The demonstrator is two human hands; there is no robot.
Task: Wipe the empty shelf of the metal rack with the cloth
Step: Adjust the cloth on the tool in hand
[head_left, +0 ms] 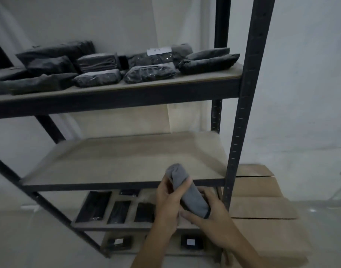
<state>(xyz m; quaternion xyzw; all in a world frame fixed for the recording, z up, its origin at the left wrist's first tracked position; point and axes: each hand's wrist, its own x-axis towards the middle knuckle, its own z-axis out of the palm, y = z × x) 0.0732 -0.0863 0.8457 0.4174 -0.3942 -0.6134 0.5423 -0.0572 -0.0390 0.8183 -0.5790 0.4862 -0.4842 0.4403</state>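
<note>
A grey cloth (187, 190), rolled into a bundle, is held in front of the rack by both hands. My left hand (168, 202) grips its upper part with the thumb across it. My right hand (208, 215) grips its lower end from the right. The cloth's top reaches just over the front edge of the empty shelf (117, 161), a bare tan board in the black metal rack (243, 105). The cloth does not touch the board.
The shelf above carries several dark wrapped packages (100, 64). The lower shelves hold black packets (119, 210). Cardboard boxes (262, 198) are stacked right of the rack's front post. A pale wall stands behind.
</note>
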